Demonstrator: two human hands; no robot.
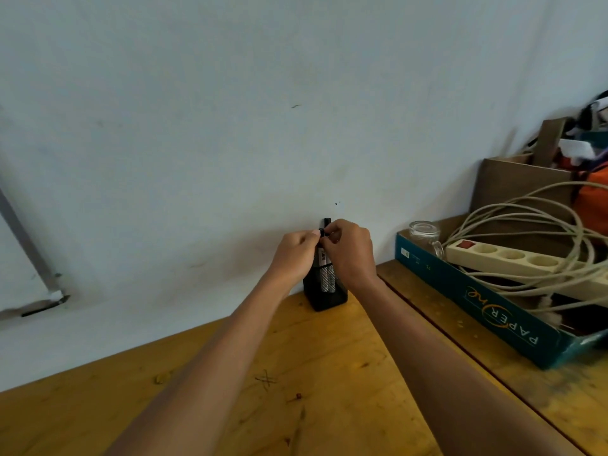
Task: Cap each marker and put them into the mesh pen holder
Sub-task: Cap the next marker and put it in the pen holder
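Two hands [324,250] pinching marker [323,255] (upright), mesh holder [325,296]

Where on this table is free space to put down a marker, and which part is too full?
Bare wood lies left of the mesh pen holder, between the wall and the left forearm, and across the near table. A narrower strip runs between the right forearm and the teal box. The right side is crowded: power strip, cables, glass jar.

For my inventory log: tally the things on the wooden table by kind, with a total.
Black mesh pen holder: 1
Teal cardboard box lid: 1
Cream power strip: 1
Clear glass jar: 1
Brown cardboard box: 1
Total: 5
Markers are partly hidden, so uncounted.
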